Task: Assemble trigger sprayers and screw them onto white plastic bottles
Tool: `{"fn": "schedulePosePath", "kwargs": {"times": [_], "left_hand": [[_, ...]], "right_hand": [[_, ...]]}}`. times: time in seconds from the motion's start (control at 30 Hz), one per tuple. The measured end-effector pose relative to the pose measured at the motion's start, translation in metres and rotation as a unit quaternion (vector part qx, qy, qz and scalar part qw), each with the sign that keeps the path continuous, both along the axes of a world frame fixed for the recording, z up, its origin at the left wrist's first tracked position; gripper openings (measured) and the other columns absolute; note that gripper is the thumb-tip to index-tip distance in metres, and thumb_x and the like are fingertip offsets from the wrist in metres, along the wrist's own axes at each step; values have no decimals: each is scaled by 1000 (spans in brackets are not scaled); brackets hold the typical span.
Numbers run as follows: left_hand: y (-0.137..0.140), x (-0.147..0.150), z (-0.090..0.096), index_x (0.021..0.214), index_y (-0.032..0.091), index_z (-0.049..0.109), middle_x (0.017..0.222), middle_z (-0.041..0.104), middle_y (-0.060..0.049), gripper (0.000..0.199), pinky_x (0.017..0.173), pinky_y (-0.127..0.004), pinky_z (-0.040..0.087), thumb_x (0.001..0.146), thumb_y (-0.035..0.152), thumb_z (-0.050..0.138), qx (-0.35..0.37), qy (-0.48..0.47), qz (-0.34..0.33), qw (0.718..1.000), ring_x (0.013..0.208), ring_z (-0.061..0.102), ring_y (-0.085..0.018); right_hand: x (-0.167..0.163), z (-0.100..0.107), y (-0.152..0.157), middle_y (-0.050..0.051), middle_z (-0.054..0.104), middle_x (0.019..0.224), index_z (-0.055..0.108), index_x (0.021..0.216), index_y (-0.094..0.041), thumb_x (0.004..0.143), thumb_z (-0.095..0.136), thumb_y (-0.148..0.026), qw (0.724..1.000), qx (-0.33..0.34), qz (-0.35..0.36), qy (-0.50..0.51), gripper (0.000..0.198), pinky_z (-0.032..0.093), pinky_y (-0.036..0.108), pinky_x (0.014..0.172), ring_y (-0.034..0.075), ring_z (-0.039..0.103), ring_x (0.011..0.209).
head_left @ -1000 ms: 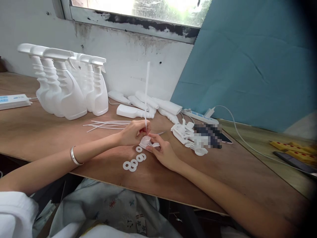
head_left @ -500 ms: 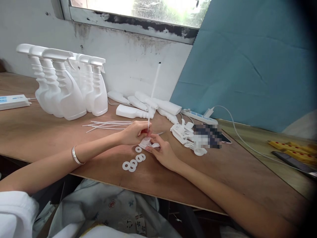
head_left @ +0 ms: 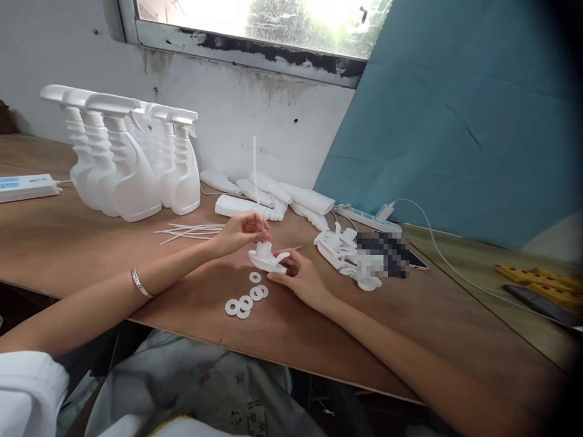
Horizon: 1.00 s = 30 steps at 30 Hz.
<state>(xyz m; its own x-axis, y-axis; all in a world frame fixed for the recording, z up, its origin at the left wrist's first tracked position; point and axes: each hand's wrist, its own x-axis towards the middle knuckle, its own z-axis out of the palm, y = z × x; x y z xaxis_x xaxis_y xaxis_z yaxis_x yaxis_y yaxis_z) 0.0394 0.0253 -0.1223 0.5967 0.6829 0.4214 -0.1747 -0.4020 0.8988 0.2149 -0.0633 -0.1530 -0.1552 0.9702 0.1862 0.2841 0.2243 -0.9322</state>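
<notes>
My right hand (head_left: 300, 278) is closed on a white trigger spray head (head_left: 263, 261), which it holds upside down with the neck facing up. Above that neck, my left hand (head_left: 246, 232) pinches a thin white tube (head_left: 255, 170) near its lower end. The tube stands almost upright, its bottom at the neck; how far it goes in is hidden by the fingers. Several white ring washers (head_left: 246, 302) lie on the table just in front of the hands. More thin tubes (head_left: 191, 229) lie in a loose bunch left of my left hand.
Assembled white spray bottles (head_left: 136, 176) stand at the back left. Empty bottles (head_left: 305, 195) lie along the wall. Loose spray heads (head_left: 339, 246) are piled on the right, beside a blurred phone. Power strips (head_left: 27, 187) sit at the left and behind, with a white cable (head_left: 432, 233) trailing right.
The spray head has turned so its neck faces more upward. The tube has swung left and lower, my left hand moving a little left with it.
</notes>
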Motion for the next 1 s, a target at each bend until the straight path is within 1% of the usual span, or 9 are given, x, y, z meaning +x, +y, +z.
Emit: {"fn": "schedulePosePath", "kwargs": {"times": [0.1, 0.2, 0.37, 0.5, 0.63, 0.73, 0.8, 0.87, 1.0], "left_hand": [[-2, -2, 4, 76, 12, 53, 71, 62, -2, 26, 61, -26, 49, 65, 27, 71, -34, -21, 27, 999, 68, 63, -16], [-5, -3, 6, 73, 12, 54, 72, 63, -3, 26, 63, -28, 51, 62, 25, 74, -47, -46, 26, 997, 70, 64, -17], [-9, 1, 3, 67, 11, 52, 72, 65, -3, 27, 70, -33, 52, 59, 22, 76, -58, -86, 16, 994, 71, 64, -17], [-10, 4, 0, 66, 11, 51, 71, 65, -3, 29, 69, -33, 52, 57, 24, 77, -45, -75, 17, 996, 70, 64, -16], [-3, 2, 1, 79, 12, 53, 82, 65, -4, 34, 74, -34, 50, 59, 29, 75, -10, -21, 30, 999, 79, 63, -17], [18, -9, 1, 97, 14, 51, 103, 60, -9, 44, 82, -35, 47, 63, 35, 70, 56, 52, 107, 991, 98, 57, -21], [36, -21, 0, 106, 14, 50, 115, 54, -11, 46, 90, -37, 42, 69, 38, 63, 140, 142, 183, 963, 109, 49, -22], [53, -36, -1, 117, 15, 46, 127, 47, -11, 53, 99, -38, 32, 72, 38, 59, 220, 250, 234, 913, 118, 41, -24], [76, -59, -6, 133, 16, 29, 143, 27, -10, 66, 105, -45, 19, 74, 34, 53, 277, 427, 289, 811, 131, 22, -27]], "right_hand": [[2, -2, 4, -1, 64, 80, 56, 87, -20, 63, 72, -31, 997, -18, -24, 76, 31, 44, 29, 70, 15, 59, 74], [4, -4, 7, -3, 64, 77, 59, 87, -20, 61, 74, -28, 988, -20, -52, 145, 30, 44, 27, 70, 14, 58, 71], [5, -1, 9, 0, 65, 86, 61, 84, -20, 65, 72, -28, 958, -49, -7, 282, 24, 46, 30, 79, 16, 60, 83], [5, 2, 9, 1, 66, 91, 62, 86, -19, 68, 69, -32, 950, -85, 4, 301, 24, 48, 31, 81, 16, 61, 87], [4, 3, 8, 3, 66, 93, 61, 86, -18, 70, 66, -34, 949, -99, -25, 298, 23, 50, 31, 80, 18, 61, 89], [4, 4, 7, 1, 65, 95, 61, 84, -19, 72, 64, -32, 937, -96, -54, 332, 18, 51, 26, 77, 15, 60, 89], [4, 4, 8, -1, 65, 90, 60, 80, -20, 72, 64, -31, 924, -90, -78, 363, 14, 51, 23, 70, 13, 61, 84], [4, 5, 8, -2, 65, 82, 58, 76, -21, 71, 64, -30, 914, -83, -103, 384, 12, 51, 21, 63, 12, 60, 75], [5, 6, 10, -1, 64, 77, 56, 75, -19, 69, 62, -33, 915, -57, -149, 370, 16, 51, 25, 58, 13, 59, 64]]}}
